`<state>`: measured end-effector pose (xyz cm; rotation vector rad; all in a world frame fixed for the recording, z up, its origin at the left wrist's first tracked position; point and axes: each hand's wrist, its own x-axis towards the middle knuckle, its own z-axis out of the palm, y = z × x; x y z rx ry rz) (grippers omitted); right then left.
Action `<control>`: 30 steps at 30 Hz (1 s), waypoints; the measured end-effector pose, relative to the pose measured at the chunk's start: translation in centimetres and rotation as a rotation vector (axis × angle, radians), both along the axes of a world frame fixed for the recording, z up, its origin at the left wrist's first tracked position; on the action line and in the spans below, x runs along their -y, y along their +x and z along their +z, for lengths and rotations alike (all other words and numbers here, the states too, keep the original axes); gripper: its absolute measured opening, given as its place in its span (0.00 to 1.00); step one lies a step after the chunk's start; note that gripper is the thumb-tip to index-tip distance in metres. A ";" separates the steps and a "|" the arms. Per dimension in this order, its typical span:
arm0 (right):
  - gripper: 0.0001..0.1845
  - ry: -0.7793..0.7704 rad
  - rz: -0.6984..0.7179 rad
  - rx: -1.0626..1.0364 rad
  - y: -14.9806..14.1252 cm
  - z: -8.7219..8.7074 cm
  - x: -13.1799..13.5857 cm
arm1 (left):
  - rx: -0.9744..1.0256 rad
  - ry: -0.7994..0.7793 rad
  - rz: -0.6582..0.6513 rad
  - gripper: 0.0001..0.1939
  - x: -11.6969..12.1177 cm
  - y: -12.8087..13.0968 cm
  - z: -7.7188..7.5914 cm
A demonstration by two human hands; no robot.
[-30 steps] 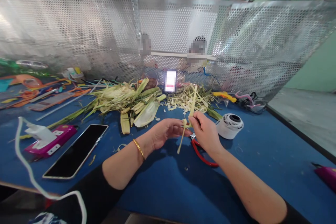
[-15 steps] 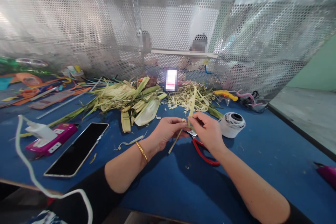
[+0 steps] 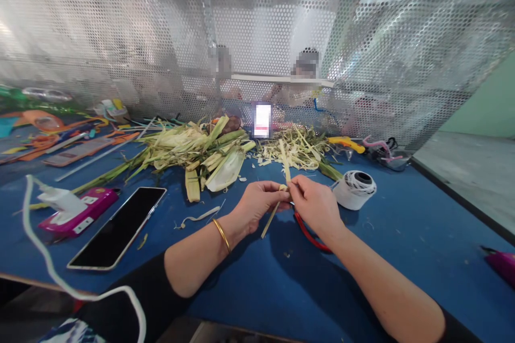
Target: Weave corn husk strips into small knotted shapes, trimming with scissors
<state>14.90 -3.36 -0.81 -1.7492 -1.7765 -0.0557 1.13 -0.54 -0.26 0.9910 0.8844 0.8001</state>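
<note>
Above the blue table, my left hand point(image 3: 259, 202) pinches a pale yellow-green leaf strip point(image 3: 284, 159) between thumb and fingers, where it looks folded or knotted. My right hand point(image 3: 316, 201) meets it there, its fingers closed on the same strip. One end sticks up past my fingers; a narrow tail hangs below my left hand. Just under my right hand lie red-handled scissors point(image 3: 308, 233), partly covered by it. A roll of white thread point(image 3: 354, 190) stands right of that hand. How the strip is wound between my fingertips is hidden.
Behind my hands lie a heap of green husk leaves point(image 3: 189, 150) and a pile of shredded strips point(image 3: 300, 147). A phone point(image 3: 118, 228) and a purple power strip point(image 3: 86, 211) with a white cable are at left. A perforated metal screen point(image 3: 257, 27) borders the back; people sit beyond.
My left thumb has closed onto the strip, and the two hands have come together. The strip's upper end now leans left, and its hanging tail has swung left.
</note>
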 end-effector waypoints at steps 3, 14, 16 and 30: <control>0.11 0.013 0.021 -0.081 -0.3 0.0 0.2 | 0.044 -0.047 0.069 0.09 -0.4 -0.1 -0.3; 0.11 0.062 0.247 0.411 -0.4 -0.8 0.3 | 0.222 -0.360 0.182 0.05 -2.1 -1.0 1.0; 0.12 0.031 0.264 0.364 -0.3 -0.8 0.2 | 0.238 -0.319 0.141 0.04 -1.9 -0.9 0.9; 0.16 -0.182 0.130 -1.290 -1.3 -0.3 -0.5 | 0.068 0.157 0.045 0.07 -0.6 -0.3 -0.4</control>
